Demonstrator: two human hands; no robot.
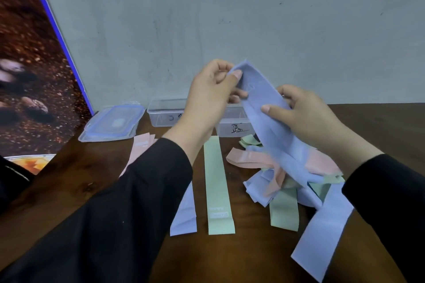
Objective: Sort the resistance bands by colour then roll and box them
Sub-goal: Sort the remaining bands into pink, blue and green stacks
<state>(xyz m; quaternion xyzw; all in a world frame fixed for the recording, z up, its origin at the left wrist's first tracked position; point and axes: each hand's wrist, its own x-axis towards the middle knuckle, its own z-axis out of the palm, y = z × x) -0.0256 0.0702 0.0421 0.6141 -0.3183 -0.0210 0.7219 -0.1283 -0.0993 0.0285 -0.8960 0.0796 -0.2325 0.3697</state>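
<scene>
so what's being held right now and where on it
A blue band, lifted off the table: the left hand pinches its top end, the right hand grips it lower down, across its width.

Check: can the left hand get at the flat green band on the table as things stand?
Probably not yet. The left hand pinches the lifted blue band, also held by the right hand. The green band lies uncovered just below; release first.

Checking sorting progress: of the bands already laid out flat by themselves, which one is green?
The green band is the middle strip, lying straight between the blue band beside the left sleeve and the mixed pile; the pink band lies farther left.
</scene>
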